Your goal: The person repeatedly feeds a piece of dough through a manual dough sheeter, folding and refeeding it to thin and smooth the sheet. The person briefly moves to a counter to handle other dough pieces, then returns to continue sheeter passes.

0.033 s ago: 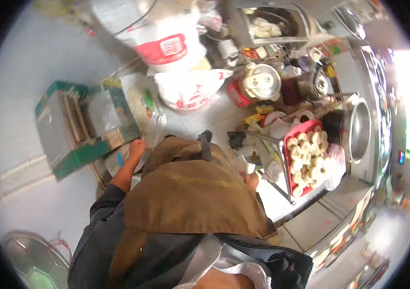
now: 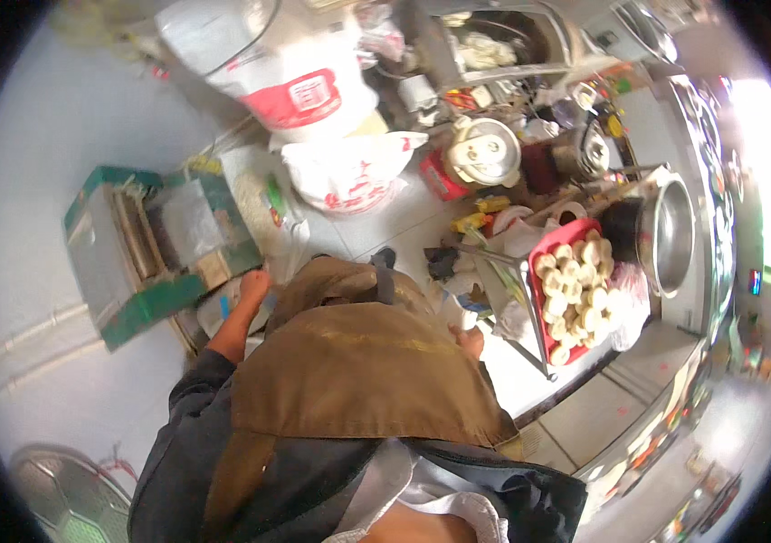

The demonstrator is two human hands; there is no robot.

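My left hand [image 2: 254, 286] is curled into a fist beside the near corner of a green and grey metal machine [image 2: 148, 303]; nothing shows in it. Low at my right side, my right hand [image 2: 468, 342] is closed on a small white cylindrical object [image 2: 468, 319], whose kind I cannot make out. Right of that hand, a red tray [image 2: 536, 282] full of pale, round dough pieces [image 2: 575, 294] rests on a metal rack [image 2: 544, 362]. A brown apron [image 2: 340, 371] covers my front between the hands.
Ahead stand white sacks [image 2: 349, 172] with red print and a lidded pot [image 2: 485, 152]. A large steel pot [image 2: 672, 237] and a clear plastic bag [image 2: 630, 317] are beyond the tray. A sink [image 2: 553, 68] lies at the back; a round mesh guard [image 2: 69, 489] is at lower left.
The view has shifted slightly, so the sacks, pots and tray sit a little further left. Both hands keep nearly the same pose, and the white object stays in my right hand.
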